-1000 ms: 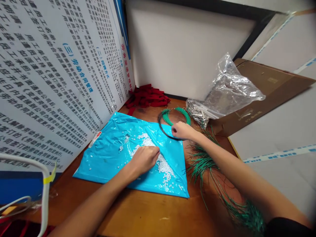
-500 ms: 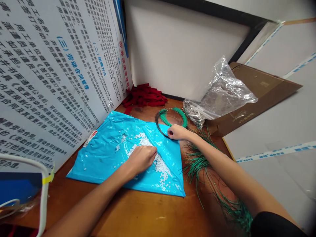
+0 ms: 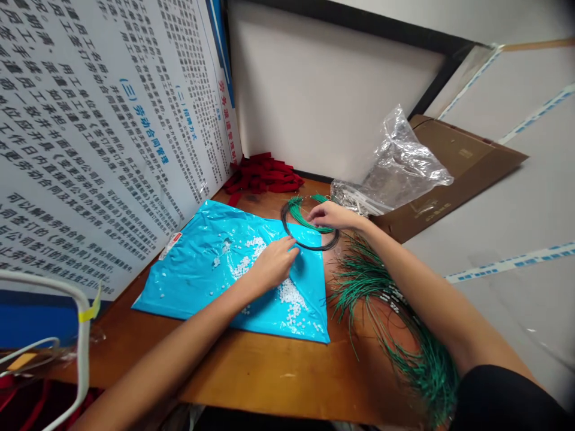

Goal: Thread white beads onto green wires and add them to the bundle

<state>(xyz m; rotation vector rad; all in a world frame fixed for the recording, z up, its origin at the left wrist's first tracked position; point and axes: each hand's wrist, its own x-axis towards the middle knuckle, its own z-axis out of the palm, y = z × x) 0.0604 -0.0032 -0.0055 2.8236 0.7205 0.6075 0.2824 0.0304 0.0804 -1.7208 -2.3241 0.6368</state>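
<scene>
My left hand (image 3: 275, 264) is closed in a pinch above a blue plastic bag (image 3: 179, 275) that lies flat on the table; what it pinches is too small to make out. Small white beads (image 3: 291, 302) are scattered on the bag, around and under this hand. Over a coil of green wires (image 3: 296, 209) is my right hand (image 3: 336, 215), its fingers curled in and its fingertips at the strands. Whatever those fingers grip is hidden. A dark wire coil (image 3: 309, 246) overlaps the green one and lies partly on the bag, between both hands.
Loose green wires (image 3: 359, 281) spread beneath my right forearm. Red strips (image 3: 265, 173) are heaped in the back corner. A clear plastic bag (image 3: 399, 161) leans on a brown cardboard piece (image 3: 467, 161) at right. A white bent tube (image 3: 83, 335) stands at left, beside a printed board (image 3: 112, 149).
My right hand has moved up and away from the bag onto the green coil. My left hand has shifted slightly up and right, still closed. The camera view has shifted a little.
</scene>
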